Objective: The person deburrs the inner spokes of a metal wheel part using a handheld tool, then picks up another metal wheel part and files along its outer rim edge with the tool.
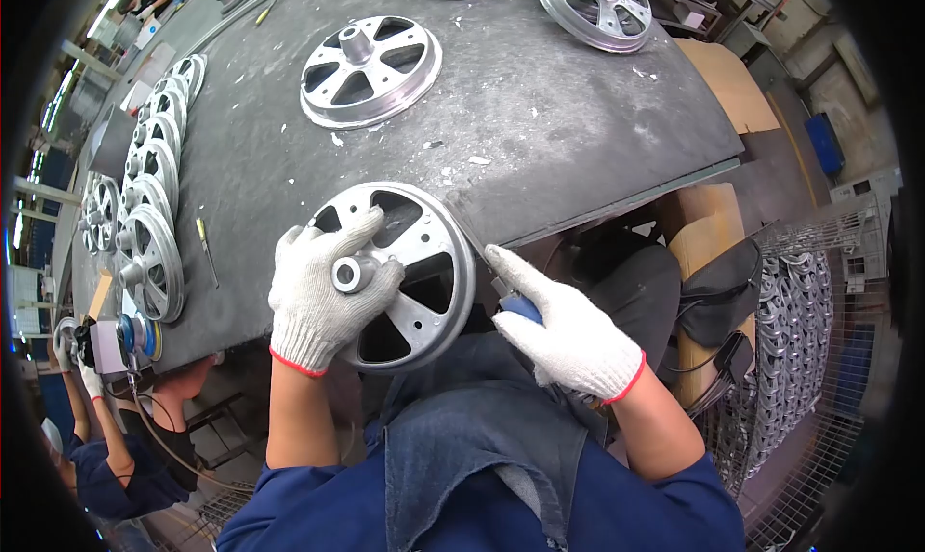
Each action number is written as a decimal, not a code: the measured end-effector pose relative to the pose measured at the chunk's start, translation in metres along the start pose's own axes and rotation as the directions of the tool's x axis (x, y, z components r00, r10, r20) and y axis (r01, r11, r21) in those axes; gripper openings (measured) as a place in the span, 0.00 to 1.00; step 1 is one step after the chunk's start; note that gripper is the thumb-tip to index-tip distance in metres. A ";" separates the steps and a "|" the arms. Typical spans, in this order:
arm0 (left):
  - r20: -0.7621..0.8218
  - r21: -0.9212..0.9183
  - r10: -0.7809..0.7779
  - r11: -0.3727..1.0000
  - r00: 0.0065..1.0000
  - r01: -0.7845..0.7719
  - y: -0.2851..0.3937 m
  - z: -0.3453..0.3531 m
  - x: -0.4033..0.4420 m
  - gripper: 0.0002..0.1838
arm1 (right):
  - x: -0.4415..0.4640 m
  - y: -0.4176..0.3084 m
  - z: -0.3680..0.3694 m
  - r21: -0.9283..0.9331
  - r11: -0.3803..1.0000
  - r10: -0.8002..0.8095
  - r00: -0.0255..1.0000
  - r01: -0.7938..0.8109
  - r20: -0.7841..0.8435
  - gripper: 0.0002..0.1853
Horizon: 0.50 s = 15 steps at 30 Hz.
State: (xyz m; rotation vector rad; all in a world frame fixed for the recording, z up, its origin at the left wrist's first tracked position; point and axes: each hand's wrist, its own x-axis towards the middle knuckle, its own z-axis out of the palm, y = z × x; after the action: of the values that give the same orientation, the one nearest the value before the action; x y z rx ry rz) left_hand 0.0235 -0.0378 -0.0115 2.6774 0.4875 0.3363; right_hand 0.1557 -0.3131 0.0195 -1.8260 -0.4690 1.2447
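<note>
My left hand (328,287), in a white knit glove with a red cuff, grips a spoked cast-metal wheel (438,306) with its fingers around the hub (349,275). The wheel is tilted at the table's near edge, close to my body. My right hand (568,335), gloved the same way, is closed on a tool with a blue handle (521,308). The tool's thin metal blade (474,236) reaches up along the wheel's right rim, the index finger stretched along it. Whether the blade touches the rim I cannot tell.
Another spoked wheel (371,70) lies ahead on the dark table (540,109), among metal flakes. Several wheels (151,263) lean in a row on the left, near a yellow-handled tool (205,249). A wire cage (795,359) of metal parts stands right. A co-worker (120,465) sits at left.
</note>
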 end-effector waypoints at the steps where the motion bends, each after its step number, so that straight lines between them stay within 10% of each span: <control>1: -0.001 0.000 0.000 1.000 1.000 0.000 0.001 0.000 0.000 0.31 | 0.004 0.015 0.003 -0.103 0.983 -0.158 0.986 0.153 -0.049 0.41; 6: 0.011 -0.021 -0.016 1.000 1.000 0.016 0.004 -0.002 0.002 0.30 | -0.004 0.007 0.006 0.009 0.996 -0.089 0.996 0.089 -0.006 0.42; 9: -0.009 -0.025 -0.014 1.000 1.000 0.014 0.006 -0.002 0.002 0.29 | 0.017 0.041 -0.001 0.571 0.815 -0.028 0.979 -0.094 0.202 0.46; 15: 0.028 -0.055 -0.046 0.997 0.999 0.048 0.008 -0.004 0.003 0.28 | 0.024 0.036 -0.003 0.495 0.868 -0.042 0.986 -0.045 0.164 0.43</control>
State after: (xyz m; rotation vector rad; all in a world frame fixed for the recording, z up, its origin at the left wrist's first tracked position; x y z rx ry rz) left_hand 0.0275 -0.0419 -0.0036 2.6089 0.5244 0.2954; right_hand 0.1634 -0.3178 -0.0229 -1.2879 -0.2061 1.3783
